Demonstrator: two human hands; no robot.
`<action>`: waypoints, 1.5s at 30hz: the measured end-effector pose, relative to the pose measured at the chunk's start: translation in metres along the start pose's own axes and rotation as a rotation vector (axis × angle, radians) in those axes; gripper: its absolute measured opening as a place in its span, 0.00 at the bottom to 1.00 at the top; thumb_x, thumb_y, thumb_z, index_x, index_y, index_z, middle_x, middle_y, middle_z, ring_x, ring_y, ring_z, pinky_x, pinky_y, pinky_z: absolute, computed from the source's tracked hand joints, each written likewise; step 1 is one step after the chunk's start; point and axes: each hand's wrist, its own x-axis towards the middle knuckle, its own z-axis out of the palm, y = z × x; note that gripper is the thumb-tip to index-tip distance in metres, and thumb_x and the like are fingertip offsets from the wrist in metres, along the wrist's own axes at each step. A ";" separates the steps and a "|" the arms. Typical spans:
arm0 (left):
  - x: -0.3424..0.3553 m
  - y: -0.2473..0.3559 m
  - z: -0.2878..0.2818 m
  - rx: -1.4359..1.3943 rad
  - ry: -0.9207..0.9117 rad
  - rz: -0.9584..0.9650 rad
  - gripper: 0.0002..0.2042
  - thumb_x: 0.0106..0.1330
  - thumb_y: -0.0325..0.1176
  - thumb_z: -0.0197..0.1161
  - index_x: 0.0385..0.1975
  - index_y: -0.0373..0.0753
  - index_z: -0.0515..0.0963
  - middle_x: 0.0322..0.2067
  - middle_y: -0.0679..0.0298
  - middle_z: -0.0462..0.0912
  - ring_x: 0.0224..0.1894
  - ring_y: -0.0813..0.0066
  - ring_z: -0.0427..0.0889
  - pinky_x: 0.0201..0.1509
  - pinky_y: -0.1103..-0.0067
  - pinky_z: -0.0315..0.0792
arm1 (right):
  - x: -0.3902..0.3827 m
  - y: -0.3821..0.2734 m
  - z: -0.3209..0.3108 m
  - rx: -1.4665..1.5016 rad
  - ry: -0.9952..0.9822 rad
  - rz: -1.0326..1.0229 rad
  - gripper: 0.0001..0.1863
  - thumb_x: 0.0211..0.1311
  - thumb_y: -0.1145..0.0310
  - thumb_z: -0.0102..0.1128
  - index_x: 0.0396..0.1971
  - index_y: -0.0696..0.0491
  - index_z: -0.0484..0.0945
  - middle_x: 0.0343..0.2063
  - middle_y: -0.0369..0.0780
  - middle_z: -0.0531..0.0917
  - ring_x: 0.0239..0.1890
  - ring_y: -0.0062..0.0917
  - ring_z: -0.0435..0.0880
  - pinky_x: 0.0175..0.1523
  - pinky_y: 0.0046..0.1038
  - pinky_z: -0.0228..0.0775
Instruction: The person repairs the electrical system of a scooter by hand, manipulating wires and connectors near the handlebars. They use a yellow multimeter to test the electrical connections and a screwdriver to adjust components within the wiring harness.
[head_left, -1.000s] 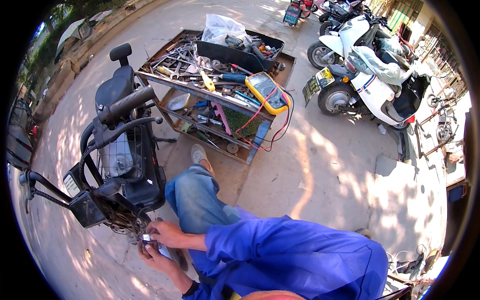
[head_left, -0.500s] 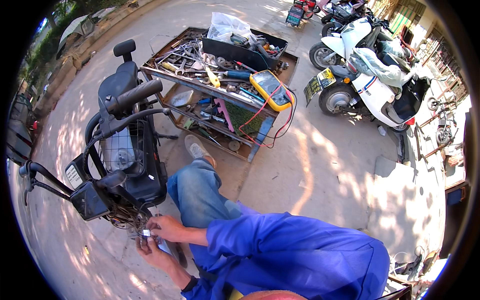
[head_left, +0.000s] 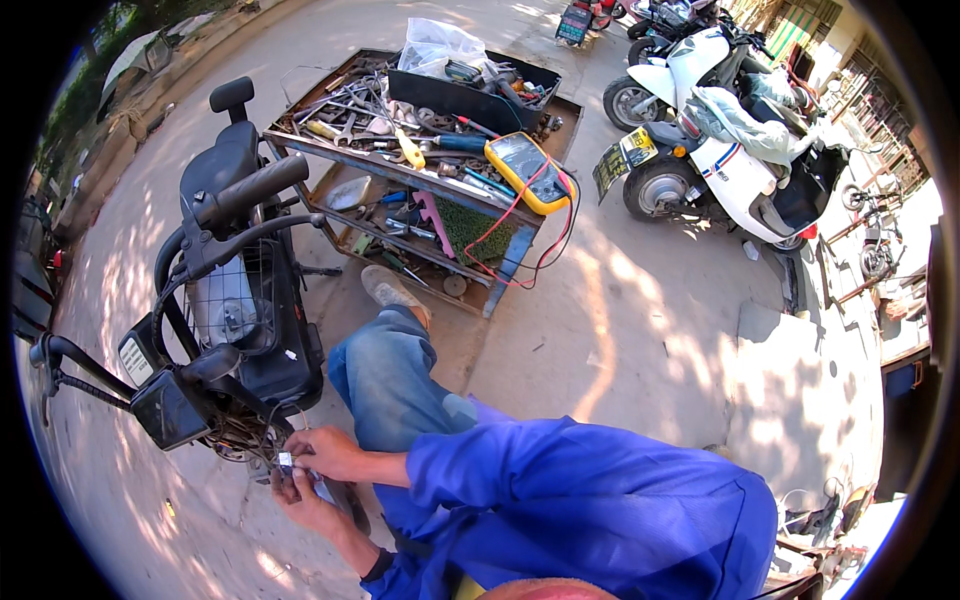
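A small white connector (head_left: 285, 460) sits between my two hands, just below the front of the black electric bike (head_left: 262, 365). My right hand (head_left: 325, 453) reaches in from the right with fingers closed at the connector. From below, my left hand (head_left: 306, 503), with a black band at its wrist, pinches the connector's lower side. Beside them hangs a tangle of exposed wires (head_left: 238, 437) under the display (head_left: 172, 410). A thin wire rises near my right fingers. The exact fingertip contact is too small to make out.
A metal tool cart (head_left: 395, 172) stands beyond my knee, loaded with wrenches and screwdrivers. On its corner lies a yellow multimeter (head_left: 530, 172) with red and black leads hanging over the edge. A white scooter (head_left: 735, 185) is parked at the right. The handlebar (head_left: 250, 192) juts toward the cart.
The whole view has shifted slightly, so the cart and scooters appear a little further left and up. Both hands keep their hold at the connector.
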 end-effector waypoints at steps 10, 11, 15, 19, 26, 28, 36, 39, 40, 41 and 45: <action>0.010 -0.009 -0.008 -0.022 0.060 0.059 0.21 0.73 0.20 0.56 0.66 0.28 0.67 0.59 0.47 0.78 0.57 0.61 0.81 0.57 0.70 0.77 | -0.005 -0.005 0.009 -0.043 -0.009 -0.013 0.16 0.61 0.75 0.66 0.50 0.59 0.83 0.37 0.48 0.91 0.37 0.36 0.92 0.44 0.37 0.82; 0.009 -0.011 -0.010 -0.024 0.065 0.066 0.21 0.73 0.20 0.55 0.66 0.28 0.67 0.60 0.47 0.77 0.58 0.60 0.81 0.57 0.70 0.78 | -0.004 0.000 0.011 -0.060 -0.003 -0.029 0.17 0.61 0.74 0.65 0.50 0.59 0.83 0.37 0.48 0.91 0.37 0.36 0.92 0.44 0.36 0.82; 0.005 -0.007 -0.011 -0.011 0.075 0.035 0.22 0.73 0.20 0.55 0.67 0.28 0.67 0.60 0.46 0.78 0.58 0.59 0.81 0.58 0.69 0.78 | -0.002 0.003 0.014 -0.085 -0.011 -0.038 0.17 0.62 0.74 0.65 0.51 0.59 0.83 0.37 0.48 0.91 0.37 0.38 0.92 0.44 0.37 0.82; 0.008 -0.007 -0.017 -0.051 0.046 -0.005 0.23 0.74 0.21 0.56 0.67 0.26 0.66 0.59 0.46 0.78 0.57 0.59 0.81 0.57 0.69 0.78 | -0.004 -0.003 0.014 -0.065 -0.033 -0.009 0.16 0.62 0.74 0.65 0.51 0.59 0.83 0.37 0.48 0.91 0.38 0.39 0.91 0.45 0.37 0.82; 0.010 -0.009 -0.027 -0.150 -0.055 -0.057 0.24 0.75 0.23 0.57 0.69 0.23 0.65 0.58 0.44 0.79 0.55 0.58 0.83 0.57 0.70 0.80 | -0.010 -0.005 0.023 -0.105 0.010 -0.033 0.16 0.61 0.75 0.66 0.50 0.58 0.83 0.37 0.47 0.90 0.40 0.39 0.91 0.46 0.37 0.82; 0.010 -0.004 -0.025 -0.144 -0.055 -0.078 0.24 0.75 0.23 0.57 0.69 0.22 0.65 0.57 0.44 0.79 0.55 0.58 0.83 0.57 0.69 0.81 | -0.012 -0.005 0.027 -0.111 0.032 -0.041 0.16 0.61 0.75 0.66 0.49 0.58 0.83 0.37 0.47 0.90 0.41 0.39 0.90 0.46 0.37 0.81; 0.006 0.013 -0.013 -0.071 0.007 -0.140 0.23 0.76 0.24 0.55 0.70 0.26 0.66 0.56 0.50 0.80 0.49 0.65 0.84 0.52 0.71 0.80 | -0.005 -0.001 0.029 -0.110 0.015 -0.050 0.16 0.63 0.74 0.66 0.51 0.59 0.83 0.39 0.46 0.89 0.41 0.35 0.91 0.47 0.35 0.81; 0.006 0.001 -0.011 -0.097 0.041 -0.090 0.22 0.77 0.24 0.54 0.69 0.28 0.67 0.55 0.53 0.82 0.47 0.71 0.83 0.47 0.76 0.79 | -0.002 -0.002 0.028 -0.064 -0.015 0.020 0.16 0.66 0.74 0.64 0.52 0.59 0.83 0.42 0.45 0.89 0.40 0.31 0.91 0.46 0.32 0.82; 0.007 -0.002 -0.011 -0.095 0.041 -0.073 0.22 0.77 0.24 0.54 0.69 0.28 0.68 0.55 0.53 0.82 0.46 0.71 0.83 0.46 0.76 0.79 | -0.002 -0.002 0.026 -0.058 -0.027 0.037 0.16 0.66 0.74 0.64 0.53 0.59 0.83 0.42 0.45 0.89 0.41 0.31 0.91 0.47 0.32 0.82; 0.007 -0.003 -0.013 -0.110 0.050 -0.080 0.21 0.76 0.23 0.55 0.68 0.28 0.69 0.55 0.53 0.82 0.46 0.72 0.83 0.46 0.77 0.79 | -0.001 -0.002 0.026 -0.056 -0.035 0.028 0.16 0.66 0.75 0.64 0.53 0.59 0.83 0.43 0.45 0.89 0.41 0.31 0.91 0.47 0.32 0.82; 0.005 -0.008 -0.007 -0.154 0.044 -0.060 0.21 0.74 0.21 0.56 0.67 0.28 0.70 0.54 0.54 0.82 0.45 0.73 0.83 0.46 0.77 0.79 | 0.000 0.005 0.022 -0.072 -0.020 -0.017 0.16 0.68 0.75 0.62 0.54 0.59 0.82 0.43 0.45 0.89 0.41 0.28 0.90 0.48 0.30 0.82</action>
